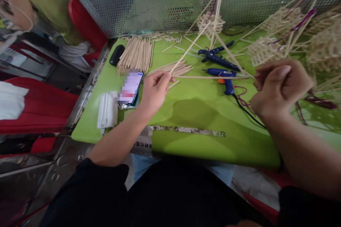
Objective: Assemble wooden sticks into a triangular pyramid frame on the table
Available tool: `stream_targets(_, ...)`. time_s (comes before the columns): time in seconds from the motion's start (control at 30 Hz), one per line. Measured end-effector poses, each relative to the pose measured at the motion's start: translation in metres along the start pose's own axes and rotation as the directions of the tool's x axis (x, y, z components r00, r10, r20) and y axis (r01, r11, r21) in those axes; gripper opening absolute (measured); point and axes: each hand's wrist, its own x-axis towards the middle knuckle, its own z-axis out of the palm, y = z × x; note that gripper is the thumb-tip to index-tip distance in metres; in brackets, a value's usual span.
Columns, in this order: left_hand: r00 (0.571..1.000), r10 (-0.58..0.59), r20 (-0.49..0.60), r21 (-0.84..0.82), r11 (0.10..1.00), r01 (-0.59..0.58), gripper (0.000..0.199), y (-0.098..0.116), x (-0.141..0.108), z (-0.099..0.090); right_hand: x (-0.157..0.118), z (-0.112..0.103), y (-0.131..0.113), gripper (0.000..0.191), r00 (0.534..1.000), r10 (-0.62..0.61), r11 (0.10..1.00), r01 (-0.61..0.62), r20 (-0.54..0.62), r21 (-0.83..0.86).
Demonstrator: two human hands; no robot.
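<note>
My left hand (157, 87) pinches the left corner of a triangle of thin wooden sticks (205, 77), held above the green table. Two sides of the triangle rise to a point at the far side, and one runs across toward my right. Close to its right corner is my right hand (279, 87), its fingers curled closed. What those fingers hold, if anything, cannot be made out. Beneath and behind the triangle lie a blue glue gun (222, 74) with a black cord and dark blue cutting pliers (218, 56).
Bundled sticks (135, 54), a black case (116, 55), a lit phone (131, 88) and a white power bank (107, 110) occupy the left side. Stick structures with purple tips (266, 51) stand at right. A perforated metal screen (160, 3) borders the back. A person (50, 3) is at far left.
</note>
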Motion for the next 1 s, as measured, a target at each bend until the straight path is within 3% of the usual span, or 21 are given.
stream_targets(0.1, 0.997, 0.073, -0.023, 0.012, 0.997, -0.073, 0.033, 0.002, -0.001, -0.001, 0.0, -0.001, -0.007, 0.067, 0.997, 0.051, 0.991, -0.058, 0.061, 0.122)
stream_targets(0.23, 0.992, 0.116, -0.049, 0.046, 0.992, -0.114, 0.036, 0.004, -0.002, -0.001, 0.002, -0.003, -0.013, 0.051, 0.968, 0.189, 0.976, -0.204, 0.165, 0.081)
stream_targets(0.4, 0.988, 0.148, -0.054, 0.085, 0.986, -0.143, 0.04, 0.006, -0.003, 0.0, 0.004, -0.001, -0.017, 0.056, 0.855, 0.41, 0.849, -0.485, 0.317, 0.209)
stream_targets(0.6, 0.98, 0.196, -0.046, 0.063, 0.979, -0.193, 0.04, 0.011, -0.004, 0.002, 0.003, -0.002, -0.019, 0.052, 0.856, 0.419, 0.855, -0.484, 0.303, 0.187)
stream_targets(0.87, 0.968, 0.247, -0.041, 0.089, 0.966, -0.242, 0.039, 0.013, -0.008, 0.005, 0.006, -0.003, -0.018, 0.048, 0.79, 0.526, 0.773, -0.598, 0.314, 0.209)
stream_targets(1.0, 0.971, 0.233, -0.044, 0.109, 0.968, -0.228, 0.04, 0.014, -0.011, 0.007, 0.005, 0.0, -0.015, 0.042, 0.806, 0.511, 0.779, -0.581, 0.297, 0.237)
